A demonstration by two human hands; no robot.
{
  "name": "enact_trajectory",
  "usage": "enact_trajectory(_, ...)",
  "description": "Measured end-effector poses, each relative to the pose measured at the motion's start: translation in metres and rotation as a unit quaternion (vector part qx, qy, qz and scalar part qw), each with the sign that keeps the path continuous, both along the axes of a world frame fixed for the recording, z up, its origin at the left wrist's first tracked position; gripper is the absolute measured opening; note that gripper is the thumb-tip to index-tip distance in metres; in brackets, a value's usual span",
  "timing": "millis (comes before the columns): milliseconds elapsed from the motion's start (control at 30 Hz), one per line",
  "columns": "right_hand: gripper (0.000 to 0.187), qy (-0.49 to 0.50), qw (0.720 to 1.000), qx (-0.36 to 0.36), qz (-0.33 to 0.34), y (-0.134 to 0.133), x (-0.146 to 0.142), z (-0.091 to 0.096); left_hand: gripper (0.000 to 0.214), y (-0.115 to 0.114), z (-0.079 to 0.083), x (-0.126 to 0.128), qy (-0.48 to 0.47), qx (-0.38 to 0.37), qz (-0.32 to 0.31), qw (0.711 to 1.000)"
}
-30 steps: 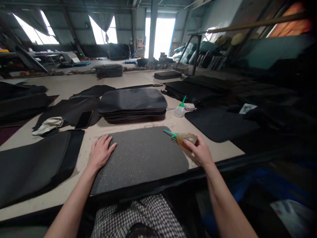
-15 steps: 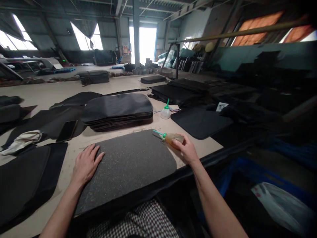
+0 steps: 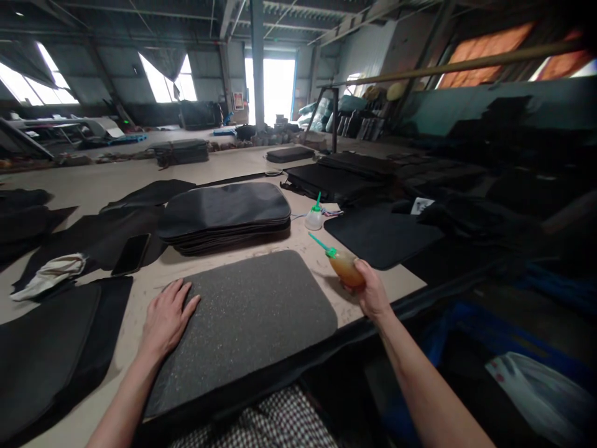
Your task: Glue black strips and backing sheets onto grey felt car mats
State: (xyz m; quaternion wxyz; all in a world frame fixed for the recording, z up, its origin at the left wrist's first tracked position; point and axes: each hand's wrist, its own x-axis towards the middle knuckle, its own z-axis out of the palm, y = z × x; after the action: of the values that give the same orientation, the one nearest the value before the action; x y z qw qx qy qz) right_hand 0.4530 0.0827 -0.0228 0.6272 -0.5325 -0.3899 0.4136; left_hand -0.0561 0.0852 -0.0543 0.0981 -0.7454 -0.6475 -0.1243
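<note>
A dark grey speckled panel point(image 3: 247, 317) with rounded corners lies flat on the table in front of me. My left hand point(image 3: 168, 317) rests on its left edge, fingers stretched out. My right hand point(image 3: 372, 286) is wrapped round a squeeze bottle point(image 3: 346, 267) of amber liquid, just off the panel's right side. The bottle is tilted, its green nozzle pointing up and to the left. A second, whitish bottle point(image 3: 314, 216) with a green nozzle stands upright beyond it. Behind the panel sits a stack of black panels point(image 3: 228, 214).
Left of the stack lie a phone point(image 3: 131, 254) and a crumpled white cloth point(image 3: 52, 274). Another black panel point(image 3: 382, 233) lies to the right, near dark bags. Below the table's right edge is a blue crate point(image 3: 489, 330) with a plastic bag point(image 3: 536, 386).
My right hand has drawn the bottle back to the right, away from the panel, and its nozzle now points more upward. My left hand stays on the panel. The view has shifted slightly.
</note>
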Motion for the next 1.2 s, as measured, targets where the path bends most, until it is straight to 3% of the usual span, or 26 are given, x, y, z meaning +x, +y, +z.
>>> enact_trajectory(267,0.051,0.114,0.986,-0.069,0.100,-0.015,-0.010,0.025,0.053,-0.001,-0.002,0.002,-0.002,-0.011,0.023,1.000)
enact_trajectory(433,0.048,0.188,0.968,-0.068,0.150,-0.022,-0.015,0.039,0.055,-0.001,0.007,-0.002,-0.087,-0.069,0.028,0.993)
enact_trajectory(633,0.052,0.137,0.954,-0.065,0.258,-0.025,-0.038,0.058,0.059,0.007,0.017,-0.021,-0.272,-0.110,0.045,0.955)
enact_trajectory(767,0.058,0.099,0.944,-0.056,0.310,-0.020,-0.068,0.062,0.061,0.004,0.021,-0.032,-0.293,-0.082,0.040,0.952)
enact_trajectory(933,0.053,-0.005,0.953,-0.034,0.302,-0.009,-0.120,0.063,0.050,-0.033,0.028,-0.014,-0.213,-0.040,-0.004,0.976)
enact_trajectory(1067,0.054,-0.090,0.959,-0.033,0.266,0.002,-0.164,0.063,0.043,-0.079,0.034,0.025,-0.155,-0.006,-0.062,0.986)
enact_trajectory(1200,0.057,-0.171,0.936,-0.003,0.308,0.005,-0.205,0.064,0.048,-0.109,0.044,0.066,-0.125,-0.029,-0.100,0.987)
